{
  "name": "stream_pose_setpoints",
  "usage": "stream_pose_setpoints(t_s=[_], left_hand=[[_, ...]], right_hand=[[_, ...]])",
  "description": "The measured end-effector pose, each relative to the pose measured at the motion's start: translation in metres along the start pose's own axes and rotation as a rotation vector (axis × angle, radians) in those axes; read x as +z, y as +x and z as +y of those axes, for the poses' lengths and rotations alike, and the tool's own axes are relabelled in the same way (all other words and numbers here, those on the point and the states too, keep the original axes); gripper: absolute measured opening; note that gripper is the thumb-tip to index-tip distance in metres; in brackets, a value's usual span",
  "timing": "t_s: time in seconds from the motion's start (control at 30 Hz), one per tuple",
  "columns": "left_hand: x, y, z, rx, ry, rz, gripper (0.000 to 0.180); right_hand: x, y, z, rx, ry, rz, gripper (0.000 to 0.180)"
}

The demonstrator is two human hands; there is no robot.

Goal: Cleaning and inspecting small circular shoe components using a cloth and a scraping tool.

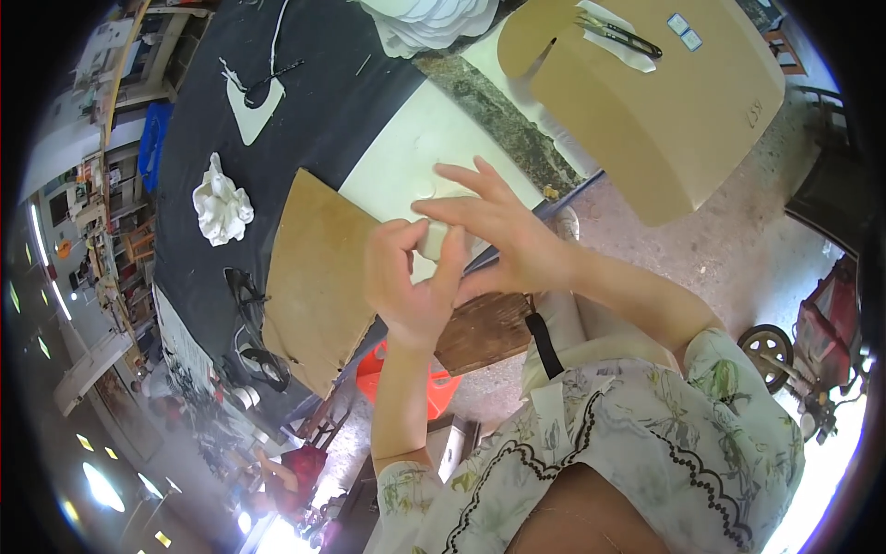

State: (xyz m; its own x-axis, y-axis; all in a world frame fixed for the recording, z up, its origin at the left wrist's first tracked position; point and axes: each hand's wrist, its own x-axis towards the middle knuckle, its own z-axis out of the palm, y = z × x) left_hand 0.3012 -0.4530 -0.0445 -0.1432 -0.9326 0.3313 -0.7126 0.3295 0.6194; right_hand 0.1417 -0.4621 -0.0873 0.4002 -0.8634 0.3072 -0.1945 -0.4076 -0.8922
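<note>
Over the white sheet at the table's edge, my left hand pinches a small pale block-like piece between thumb and fingers. Its exact kind is hard to make out. From the right, my right hand reaches in with its fingers stretched and apart. Its index finger comes close to the top of the piece; whether it touches cannot be told. The right thumb lies beside my left hand, partly hidden behind it.
A brown board lies left of my hands. Beyond are a crumpled white cloth, a white cut piece with cord and stacked white pieces. Thread snips rest on cardboard. A red stool stands below.
</note>
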Motion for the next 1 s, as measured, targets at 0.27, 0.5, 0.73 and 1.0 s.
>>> stream_pose_setpoints(t_s=[0.27, 0.5, 0.73, 1.0], left_hand=[[-0.003, 0.004, 0.004, -0.094, -0.164, -0.02, 0.025], [-0.005, -0.007, -0.004, -0.21, -0.435, -0.015, 0.037], [0.003, -0.023, -0.016, -0.19, -0.652, 0.029, 0.041], [-0.004, -0.019, -0.012, -0.141, -0.543, -0.047, 0.037]], right_hand=[[0.016, 0.007, 0.018, -0.028, 0.211, 0.136, 0.05], [0.014, 0.005, 0.021, -0.022, 0.171, 0.117, 0.04], [0.013, 0.003, 0.019, -0.068, 0.076, 0.113, 0.039], [0.011, 0.002, 0.02, -0.124, 0.161, 0.152, 0.035]])
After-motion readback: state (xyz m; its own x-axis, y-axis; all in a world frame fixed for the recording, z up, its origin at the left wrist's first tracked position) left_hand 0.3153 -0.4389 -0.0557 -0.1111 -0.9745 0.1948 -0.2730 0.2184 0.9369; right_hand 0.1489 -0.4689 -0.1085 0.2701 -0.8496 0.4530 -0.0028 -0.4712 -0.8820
